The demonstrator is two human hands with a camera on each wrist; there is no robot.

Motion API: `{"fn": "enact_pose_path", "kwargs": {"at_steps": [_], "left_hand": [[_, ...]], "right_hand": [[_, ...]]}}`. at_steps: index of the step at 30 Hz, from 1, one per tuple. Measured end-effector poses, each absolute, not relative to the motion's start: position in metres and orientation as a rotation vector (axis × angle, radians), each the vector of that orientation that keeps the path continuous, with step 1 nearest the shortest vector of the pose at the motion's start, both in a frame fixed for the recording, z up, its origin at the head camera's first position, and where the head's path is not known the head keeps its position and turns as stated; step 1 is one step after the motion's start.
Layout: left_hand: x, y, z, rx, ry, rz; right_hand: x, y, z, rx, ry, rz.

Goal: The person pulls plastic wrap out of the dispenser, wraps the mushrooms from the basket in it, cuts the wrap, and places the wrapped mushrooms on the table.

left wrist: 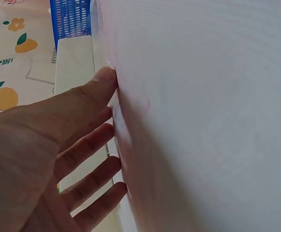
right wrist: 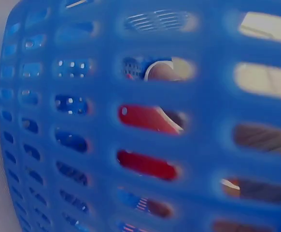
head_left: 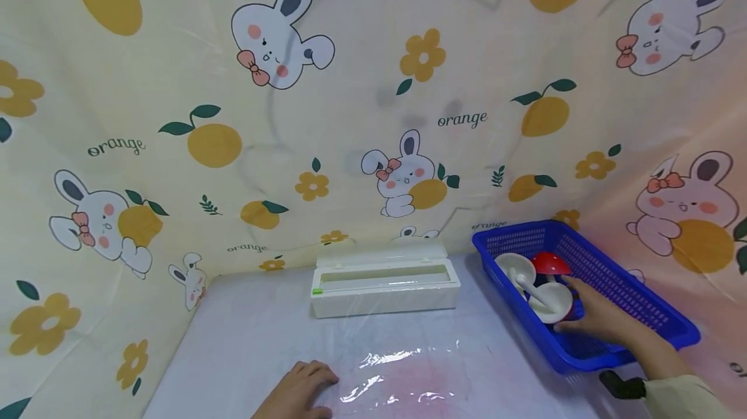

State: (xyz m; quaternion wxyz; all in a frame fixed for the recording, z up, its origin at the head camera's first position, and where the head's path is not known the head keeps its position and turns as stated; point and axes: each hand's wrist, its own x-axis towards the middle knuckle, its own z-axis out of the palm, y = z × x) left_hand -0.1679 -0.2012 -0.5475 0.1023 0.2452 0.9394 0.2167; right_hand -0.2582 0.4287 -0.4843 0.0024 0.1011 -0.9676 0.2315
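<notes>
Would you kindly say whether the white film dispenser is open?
Open: the white film dispenser has its lid raised behind, exposing the inside.

The slotted rectangular plastic basket point(head_left: 618, 286) at right is deep blue, holding a glossy red mushroom-shaped piece point(head_left: 550, 263) and round white-faced pieces with white stems point(head_left: 559, 305). The long white box point(head_left: 385, 302) at far centre bears a bright green mark point(head_left: 317, 291). The desk point(head_left: 245, 322) is whitish; the cream fabric backdrop point(head_left: 350, 95) carries white rabbits with pink bows, orange fruits and mustard flowers.
</notes>
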Motion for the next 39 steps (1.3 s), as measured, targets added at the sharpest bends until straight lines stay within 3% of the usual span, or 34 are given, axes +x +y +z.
{"fn": "enact_pose_path", "kwargs": {"at_steps": [14, 39], "left_hand": [[-0.168, -0.198, -0.549, 0.701, 2.752, 0.632], [-0.163, -0.200, -0.550, 0.812, 2.841, 0.600]], "right_hand": [[-0.259, 0.425, -0.488, 0.199, -3.055, 0.708], [-0.250, 0.402, -0.461, 0.330, -2.656, 0.739]]}}
